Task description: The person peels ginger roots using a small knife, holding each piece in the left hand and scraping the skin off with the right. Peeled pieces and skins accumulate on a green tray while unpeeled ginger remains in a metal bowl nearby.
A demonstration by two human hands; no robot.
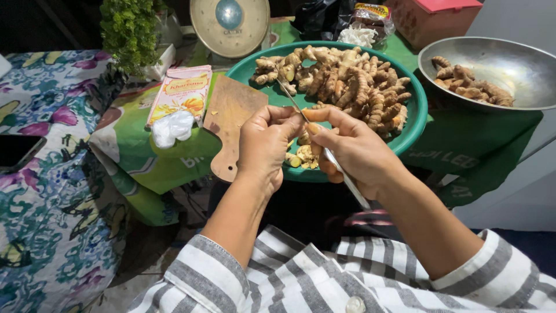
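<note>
Left hand (267, 145): pinching a knobbly turmeric piece (313, 128)
Right hand (353, 152): gripping thin metal knife (324, 148)
Basin (414, 124): round green plastic

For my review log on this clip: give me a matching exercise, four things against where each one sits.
Things:
1. knife
2. wooden cutting board
3. pile of unpeeled roots
4. metal bowl

Places:
A. far right, holding a few roots
B. in the green basin
C. leaning on the basin's left rim
D. in the right hand, beside the left hand

Pairs: 1-D, 2-C, 3-B, 4-A
</note>
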